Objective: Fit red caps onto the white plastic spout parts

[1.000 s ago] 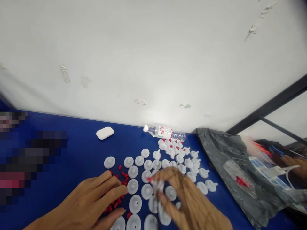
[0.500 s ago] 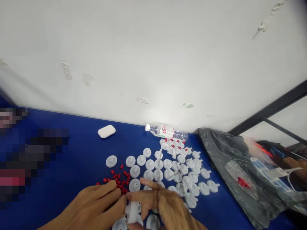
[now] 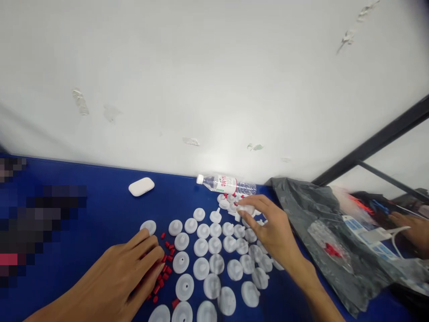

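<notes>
Nearest discs: a few white discs (image 3: 184, 287) lie in front of me at the bottom edge, some with a dark centre hole showing.
My left hand: my left hand (image 3: 122, 270) rests low, fingers curled at the red pieces (image 3: 165, 269); whether it grips one I cannot tell.
Red pile: small pieces scattered on the blue table (image 3: 100, 214), between my left fingers and the disc rows.
Disc rows: more white discs spread rightward, many with a nub or stem, several in my right arm's shadow.
My right hand: my right hand (image 3: 273, 223) pinches a pale disc (image 3: 248, 209) between thumb and fingers, above the far cluster.
Far cluster: discs with red bits among them, just before the bottle.
Right side: a grey bag (image 3: 295, 210), a clear pouch (image 3: 330, 246) of red bits on it; beyond, another person's hand (image 3: 410, 226).
Back: a white case (image 3: 141, 187), the bottle (image 3: 226, 184) on its side, then the wall (image 3: 201, 80).
</notes>
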Available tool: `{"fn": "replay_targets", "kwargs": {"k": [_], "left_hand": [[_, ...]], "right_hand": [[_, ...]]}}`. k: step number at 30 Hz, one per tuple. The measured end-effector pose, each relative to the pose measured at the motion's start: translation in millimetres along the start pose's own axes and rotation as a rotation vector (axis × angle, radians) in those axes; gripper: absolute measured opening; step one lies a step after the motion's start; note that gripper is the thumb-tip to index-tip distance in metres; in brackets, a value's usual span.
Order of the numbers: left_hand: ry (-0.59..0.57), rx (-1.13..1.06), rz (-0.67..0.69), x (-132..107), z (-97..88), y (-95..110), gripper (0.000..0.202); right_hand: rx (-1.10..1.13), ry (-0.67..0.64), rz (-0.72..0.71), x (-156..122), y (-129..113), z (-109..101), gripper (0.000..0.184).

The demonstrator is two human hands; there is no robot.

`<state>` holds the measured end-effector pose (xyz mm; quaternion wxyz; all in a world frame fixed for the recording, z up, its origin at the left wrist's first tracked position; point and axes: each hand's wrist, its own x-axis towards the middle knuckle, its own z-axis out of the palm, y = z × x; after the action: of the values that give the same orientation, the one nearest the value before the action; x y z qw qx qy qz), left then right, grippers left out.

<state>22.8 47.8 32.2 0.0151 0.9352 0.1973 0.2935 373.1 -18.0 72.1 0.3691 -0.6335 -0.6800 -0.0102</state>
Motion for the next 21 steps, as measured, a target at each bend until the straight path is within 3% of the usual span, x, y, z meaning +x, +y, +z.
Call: {"fn": "replay_targets", "kwargs": {"k": [2, 6, 9, 12, 21], "left_hand": [[0.002, -0.032, -0.022, -1, 3.6, 3, 0.035], [0.169, -0.07, -0.005, 0, 6.5, 5, 0.036], [0.078, -0.079, -0.022, 0, 3.4, 5, 0.035], [-0.022, -0.059, -0.013, 0, -1.9, 4, 0.033], [-0.007, -0.066, 0.0, -1, -3.0, 2, 0.034]], "right_hand": [[0.021, -0.031, -0.02, -2, 4, 12, 0.011], [0.01, -0.032, -0.051, -8, 11, 32, 0.006], [-0.046, -0.033, -0.063, -8, 15, 35, 0.005], [-0.106, -0.056, -0.069, -5, 17, 30, 0.006], [-0.281, -0.077, 0.001, -5, 49, -4, 0.034]]}}
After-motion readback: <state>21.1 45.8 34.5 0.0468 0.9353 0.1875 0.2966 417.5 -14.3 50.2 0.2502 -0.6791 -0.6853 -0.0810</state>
